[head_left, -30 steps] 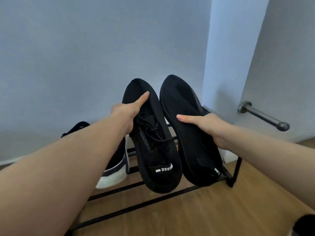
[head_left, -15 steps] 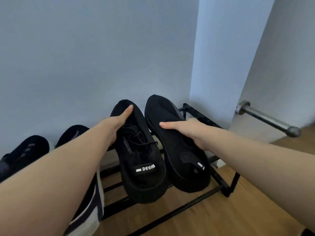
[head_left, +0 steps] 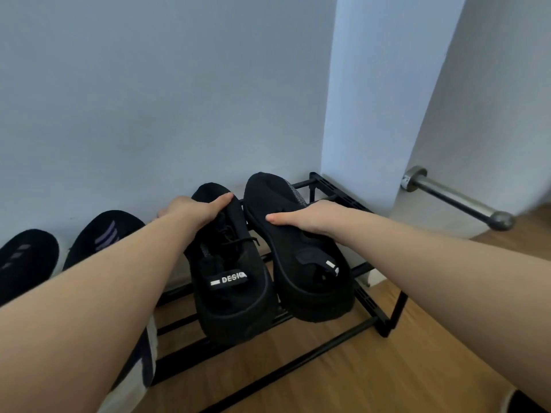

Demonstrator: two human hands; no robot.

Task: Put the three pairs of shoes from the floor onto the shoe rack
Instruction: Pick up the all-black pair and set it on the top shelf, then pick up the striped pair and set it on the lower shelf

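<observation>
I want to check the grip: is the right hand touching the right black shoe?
Touching. The head view shows the right hand lying across the right black shoe, thumb pressed flat against its side with no gap.

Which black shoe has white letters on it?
The shoe in the left hand, the lettered shoe, shows a white "DESIG" tag at its heel. The shoe in the right hand shows only small white marks.

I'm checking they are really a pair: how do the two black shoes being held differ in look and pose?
The shoe in the left hand, the left shoe, shows laces and a white-lettered heel tab. The right shoe, under the right hand, is rolled sideways, showing grey-flecked knit at its toe. It also reaches nearer the wall. Both are black and point toward the wall.
</observation>
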